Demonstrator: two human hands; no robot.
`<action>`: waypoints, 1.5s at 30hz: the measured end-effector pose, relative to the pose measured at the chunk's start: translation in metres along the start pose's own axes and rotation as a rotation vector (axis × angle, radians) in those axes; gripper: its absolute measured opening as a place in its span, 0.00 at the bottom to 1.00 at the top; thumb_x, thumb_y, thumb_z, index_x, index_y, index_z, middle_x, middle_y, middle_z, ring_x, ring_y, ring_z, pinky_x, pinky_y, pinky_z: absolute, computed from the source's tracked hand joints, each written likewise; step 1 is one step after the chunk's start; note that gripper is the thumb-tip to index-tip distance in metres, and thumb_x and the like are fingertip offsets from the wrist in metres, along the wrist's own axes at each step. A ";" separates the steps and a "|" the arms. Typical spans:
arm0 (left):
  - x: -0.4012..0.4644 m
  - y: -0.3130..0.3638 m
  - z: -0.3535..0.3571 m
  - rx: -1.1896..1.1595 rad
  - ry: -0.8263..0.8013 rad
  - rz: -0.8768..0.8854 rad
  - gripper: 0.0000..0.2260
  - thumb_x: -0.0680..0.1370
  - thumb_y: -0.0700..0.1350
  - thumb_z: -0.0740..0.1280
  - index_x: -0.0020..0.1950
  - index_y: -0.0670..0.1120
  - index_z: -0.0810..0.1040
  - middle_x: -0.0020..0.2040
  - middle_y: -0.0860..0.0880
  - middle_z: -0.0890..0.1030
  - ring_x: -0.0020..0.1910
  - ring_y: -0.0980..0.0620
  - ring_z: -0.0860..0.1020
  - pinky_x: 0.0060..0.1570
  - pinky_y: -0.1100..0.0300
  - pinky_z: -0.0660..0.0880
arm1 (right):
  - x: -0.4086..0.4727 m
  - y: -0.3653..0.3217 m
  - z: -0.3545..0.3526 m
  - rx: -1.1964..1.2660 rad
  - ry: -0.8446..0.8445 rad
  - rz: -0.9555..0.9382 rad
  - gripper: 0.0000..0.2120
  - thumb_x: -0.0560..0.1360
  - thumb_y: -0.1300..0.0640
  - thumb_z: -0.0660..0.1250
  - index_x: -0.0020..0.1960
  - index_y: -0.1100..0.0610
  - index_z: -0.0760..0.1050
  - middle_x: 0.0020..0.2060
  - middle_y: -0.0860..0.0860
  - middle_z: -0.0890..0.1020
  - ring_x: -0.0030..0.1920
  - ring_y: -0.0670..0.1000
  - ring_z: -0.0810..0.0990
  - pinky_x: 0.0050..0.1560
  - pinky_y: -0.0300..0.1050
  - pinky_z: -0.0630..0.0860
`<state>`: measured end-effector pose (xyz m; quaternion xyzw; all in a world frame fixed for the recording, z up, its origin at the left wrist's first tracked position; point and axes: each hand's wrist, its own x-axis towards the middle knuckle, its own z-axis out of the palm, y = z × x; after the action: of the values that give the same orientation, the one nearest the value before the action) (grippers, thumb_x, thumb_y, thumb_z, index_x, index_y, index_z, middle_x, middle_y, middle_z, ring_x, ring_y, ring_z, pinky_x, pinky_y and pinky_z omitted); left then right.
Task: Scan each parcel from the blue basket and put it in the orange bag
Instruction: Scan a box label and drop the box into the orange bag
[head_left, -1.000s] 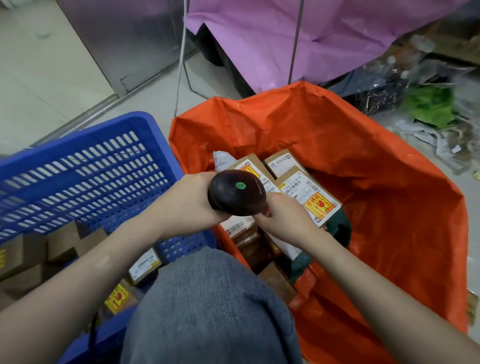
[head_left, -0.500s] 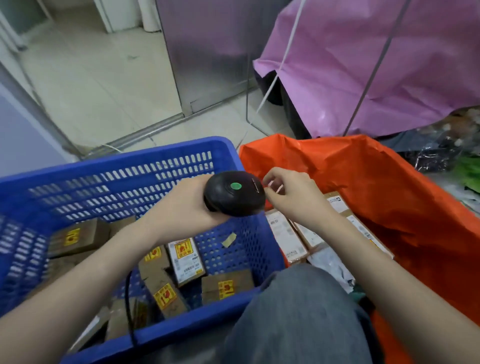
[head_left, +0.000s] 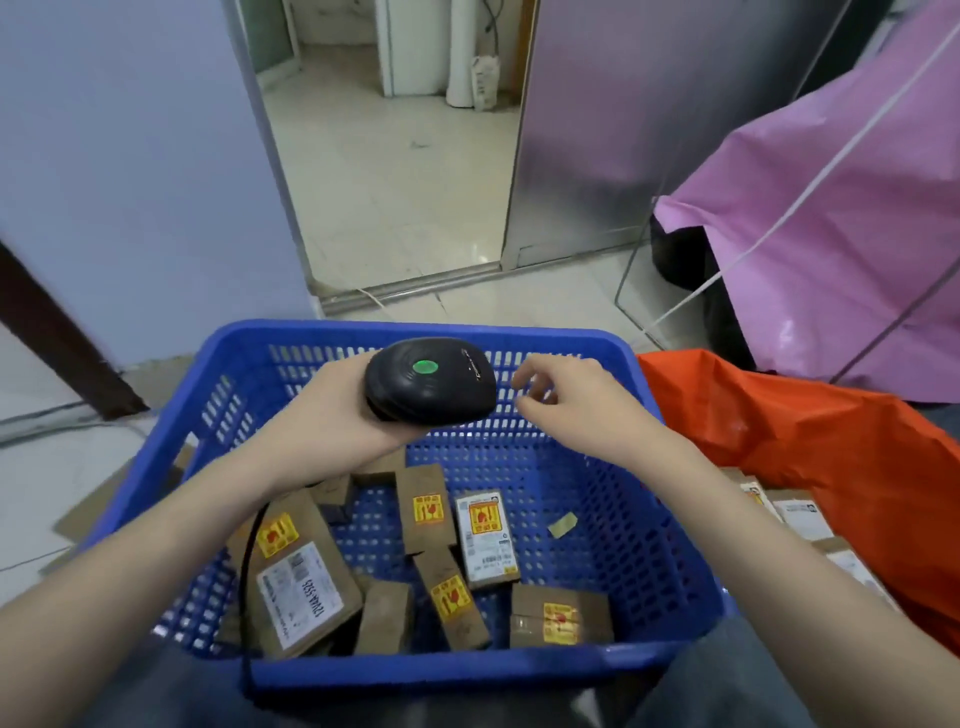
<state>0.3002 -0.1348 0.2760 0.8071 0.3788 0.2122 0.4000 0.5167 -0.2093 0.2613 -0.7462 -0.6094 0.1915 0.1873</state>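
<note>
The blue basket (head_left: 249, 343) fills the middle of the view and holds several brown cardboard parcels with yellow-red stickers, among them a large labelled one (head_left: 296, 582) at the left and a small white-labelled one (head_left: 485, 538) in the middle. My left hand (head_left: 332, 410) grips a black scanner (head_left: 431, 379) with a green light, held above the basket's far side. My right hand (head_left: 563, 397) hovers beside the scanner, fingers apart and holding nothing. The orange bag (head_left: 810, 431) lies at the right with scanned parcels (head_left: 797, 517) in it.
A pink plastic sheet (head_left: 841, 249) over a wire frame stands behind the bag. An open doorway (head_left: 395, 171) with a metal threshold lies beyond the basket. A flat piece of cardboard (head_left: 93, 509) lies on the floor at the basket's left. My knees in grey trousers are at the bottom edge.
My view and both hands have swung left from over the orange bag to over the blue basket. My right hand let go of a parcel in the bag and is now empty.
</note>
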 end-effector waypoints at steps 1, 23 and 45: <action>-0.004 -0.009 -0.009 -0.018 0.032 -0.023 0.13 0.68 0.44 0.76 0.49 0.56 0.79 0.44 0.58 0.83 0.45 0.65 0.80 0.43 0.65 0.74 | 0.009 -0.009 0.008 -0.006 -0.026 -0.015 0.10 0.78 0.55 0.62 0.58 0.54 0.75 0.42 0.46 0.77 0.44 0.48 0.76 0.42 0.42 0.70; 0.018 -0.064 -0.011 0.062 0.053 -0.139 0.08 0.69 0.49 0.75 0.45 0.56 0.78 0.38 0.58 0.81 0.37 0.67 0.76 0.36 0.71 0.69 | 0.058 0.023 0.087 -0.201 -0.439 0.086 0.14 0.78 0.54 0.63 0.62 0.56 0.72 0.49 0.50 0.76 0.46 0.49 0.75 0.44 0.42 0.69; 0.081 -0.208 0.053 0.058 -0.270 -0.459 0.06 0.70 0.43 0.75 0.39 0.51 0.80 0.26 0.54 0.79 0.24 0.60 0.75 0.29 0.68 0.71 | 0.097 0.186 0.295 0.404 -0.505 0.787 0.45 0.65 0.50 0.79 0.71 0.59 0.55 0.56 0.54 0.78 0.57 0.55 0.78 0.56 0.49 0.76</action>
<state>0.2928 -0.0155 0.0801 0.7320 0.5012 -0.0045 0.4614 0.5392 -0.1353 -0.0926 -0.7987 -0.2590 0.5359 0.0883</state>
